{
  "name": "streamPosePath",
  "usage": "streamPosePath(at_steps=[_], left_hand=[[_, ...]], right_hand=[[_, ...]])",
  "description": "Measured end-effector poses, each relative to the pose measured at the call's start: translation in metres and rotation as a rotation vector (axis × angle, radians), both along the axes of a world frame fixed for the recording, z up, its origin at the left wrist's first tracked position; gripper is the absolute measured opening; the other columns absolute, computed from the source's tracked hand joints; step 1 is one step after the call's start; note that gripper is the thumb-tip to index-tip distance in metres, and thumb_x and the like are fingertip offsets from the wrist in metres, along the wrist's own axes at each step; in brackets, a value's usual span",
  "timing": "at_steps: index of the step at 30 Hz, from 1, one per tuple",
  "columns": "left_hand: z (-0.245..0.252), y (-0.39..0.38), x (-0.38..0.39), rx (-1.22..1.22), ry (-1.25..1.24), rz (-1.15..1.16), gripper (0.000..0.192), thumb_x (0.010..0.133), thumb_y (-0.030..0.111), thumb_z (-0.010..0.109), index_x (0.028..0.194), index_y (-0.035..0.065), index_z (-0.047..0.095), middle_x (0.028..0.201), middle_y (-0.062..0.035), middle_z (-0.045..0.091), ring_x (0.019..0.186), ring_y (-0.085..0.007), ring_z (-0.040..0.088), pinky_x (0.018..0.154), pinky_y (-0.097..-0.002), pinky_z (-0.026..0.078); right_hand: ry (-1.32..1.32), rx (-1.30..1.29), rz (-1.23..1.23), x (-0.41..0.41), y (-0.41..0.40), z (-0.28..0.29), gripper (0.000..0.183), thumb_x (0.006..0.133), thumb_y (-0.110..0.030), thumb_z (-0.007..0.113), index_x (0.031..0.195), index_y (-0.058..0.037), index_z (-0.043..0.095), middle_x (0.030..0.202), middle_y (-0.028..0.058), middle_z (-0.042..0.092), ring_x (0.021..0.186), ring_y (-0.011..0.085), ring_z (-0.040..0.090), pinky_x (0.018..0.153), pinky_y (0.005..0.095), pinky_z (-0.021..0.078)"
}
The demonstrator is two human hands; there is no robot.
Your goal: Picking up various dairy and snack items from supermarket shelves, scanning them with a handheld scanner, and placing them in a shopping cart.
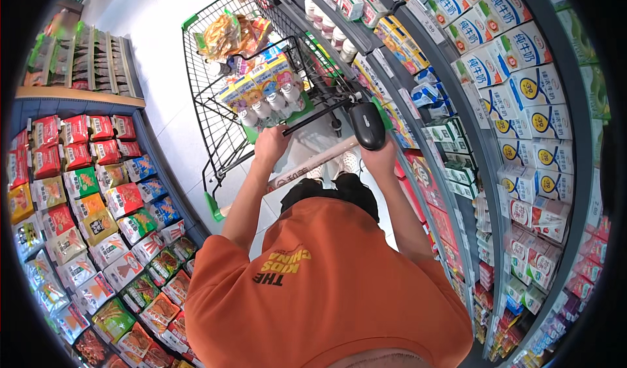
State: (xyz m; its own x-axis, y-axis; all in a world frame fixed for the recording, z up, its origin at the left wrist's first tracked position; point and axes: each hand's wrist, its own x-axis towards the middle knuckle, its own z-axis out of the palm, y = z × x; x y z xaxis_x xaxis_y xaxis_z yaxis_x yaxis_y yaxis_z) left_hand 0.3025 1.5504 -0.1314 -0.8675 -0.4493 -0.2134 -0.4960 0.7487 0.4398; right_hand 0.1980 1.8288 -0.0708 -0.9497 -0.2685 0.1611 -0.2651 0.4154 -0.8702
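Observation:
A black wire shopping cart (201,83) with green corner pieces stands in front of me. My left hand (271,145) is closed on a black bar at the cart's near side. My right hand (382,154) is at the cart's right corner, partly hidden behind a black rounded device (368,125); its grip cannot be made out fully. In the cart lie a pack of small white bottles (277,101) with printed yellow and blue sleeves and, beyond it, orange and yellow snack bags (223,37). The pale handle bar (313,164) crosses nearer to me, above my shoes.
A shelf of milk cartons (521,47) and other boxed drinks runs close along the right side. On the left, a display holds many bagged foods (117,196), with a wooden-edged rack (81,93) behind it. Pale floor tiles (164,74) show between cart and display.

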Motion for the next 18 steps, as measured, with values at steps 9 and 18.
streamPosePath(at_steps=[9, 18], left_hand=[[0.010, -0.022, -0.007, 0.057, -0.022, 0.004, 0.024, 0.087, 0.031, 0.072, 0.105, 0.0165, 0.078, 0.086, -0.0186, 0.073, 0.082, -0.0372, 0.071, 0.076, -0.0466, 0.057], [0.009, -0.047, -0.008, 0.053, 0.030, -0.086, 0.021, 0.086, 0.027, 0.072, 0.099, 0.0123, 0.078, 0.085, -0.0186, 0.073, 0.079, -0.0379, 0.070, 0.076, -0.0457, 0.057]], right_hand=[[0.289, 0.463, 0.037, -0.037, -0.038, 0.026, 0.049, 0.072, -0.009, 0.077, 0.118, -0.0027, 0.061, 0.103, 0.0177, 0.062, 0.092, 0.0416, 0.065, 0.078, 0.0490, 0.0529], [0.611, 0.516, 0.250, -0.075, -0.078, 0.004, 0.056, 0.065, -0.006, 0.078, 0.119, -0.0006, 0.062, 0.100, 0.0139, 0.057, 0.095, 0.0368, 0.060, 0.086, 0.0459, 0.0481]])
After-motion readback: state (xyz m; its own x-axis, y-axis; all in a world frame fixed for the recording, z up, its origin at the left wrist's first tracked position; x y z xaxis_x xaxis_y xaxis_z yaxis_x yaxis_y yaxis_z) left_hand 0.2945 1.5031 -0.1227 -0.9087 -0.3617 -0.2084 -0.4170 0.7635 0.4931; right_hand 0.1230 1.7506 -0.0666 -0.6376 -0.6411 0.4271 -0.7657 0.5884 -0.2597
